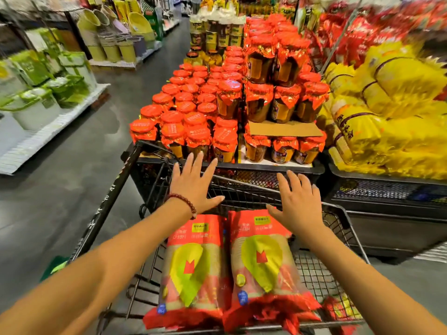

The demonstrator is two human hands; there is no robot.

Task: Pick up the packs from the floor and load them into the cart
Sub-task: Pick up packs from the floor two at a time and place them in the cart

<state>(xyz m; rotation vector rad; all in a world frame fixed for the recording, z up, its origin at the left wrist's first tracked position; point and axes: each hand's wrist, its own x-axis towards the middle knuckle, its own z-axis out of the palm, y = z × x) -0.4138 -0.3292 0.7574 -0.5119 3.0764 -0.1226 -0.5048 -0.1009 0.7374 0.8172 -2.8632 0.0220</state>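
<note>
Overhead, the shop ran long and bright, with a smooth grey floor (72, 151) down the aisle and a low white shelf (48, 131) of green-and-white boxes along the left. To the right rose a heap of crinkly yellow bags (391, 112), blurred at the edges. Straight ahead stood a broad display of glass jars (193, 105), each capped in glossy red foil, some stacked on a flat sheet of brown cardboard (285, 129). That display sat on a black mesh stand (266, 175) just beyond the cart and closed off the way forward.

The cart (338, 243) was black wire, a grid of thin bars with a thicker rim. Inside it lay 2 packs side by side and touching, both flat, soft plastic pouches with red ends and a yellow-green leaf shape on the front: the left pack (193, 267) and the right pack (263, 259).

Above them, the left hand (193, 187) hovered palm down with fingers spread wide, holding nothing, a string of dark red beads (185, 201) round its wrist. The right hand (297, 201) hung likewise, fingers apart and empty, over the top of the right pack.
</note>
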